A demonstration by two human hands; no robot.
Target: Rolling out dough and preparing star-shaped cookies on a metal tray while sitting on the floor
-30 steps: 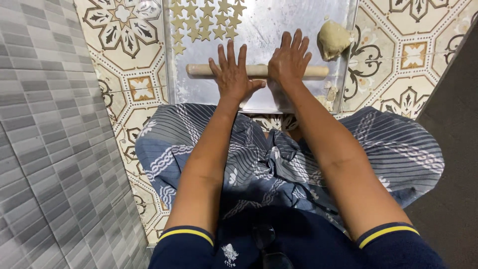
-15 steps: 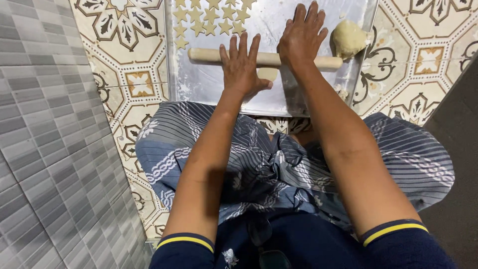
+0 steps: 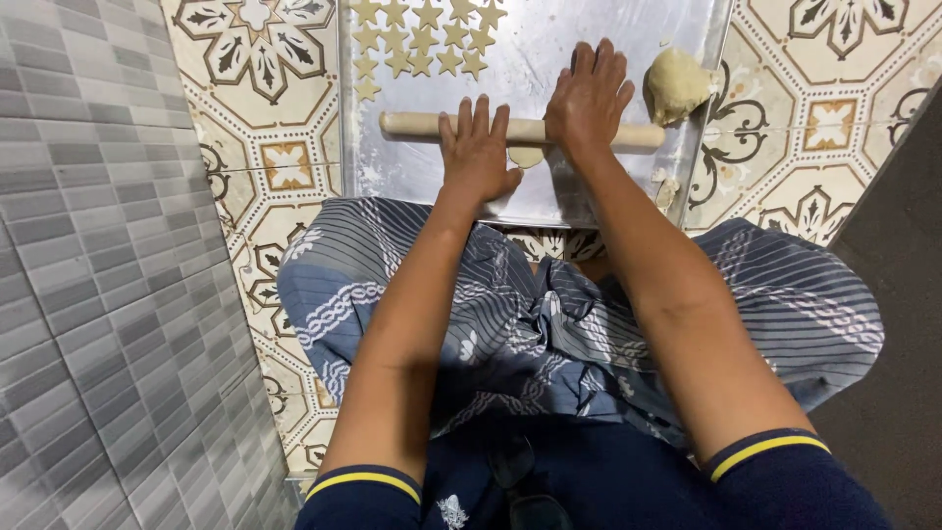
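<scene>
Pressure is best kept even: left hand (image 3: 478,147) and right hand (image 3: 589,95) are laid flat, fingers open, on rolling pin (image 3: 520,131) over dough (image 3: 528,157).

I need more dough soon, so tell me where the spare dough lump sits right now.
In the head view, the dough lump lies at the right edge of the metal tray, just beyond the rolling pin's right end and beside the right hand.

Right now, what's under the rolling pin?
Under the rolling pin lies the metal tray, and a bit of flattened dough shows just below it between the left hand and right hand. Both hands cover the rest of that dough.
</scene>
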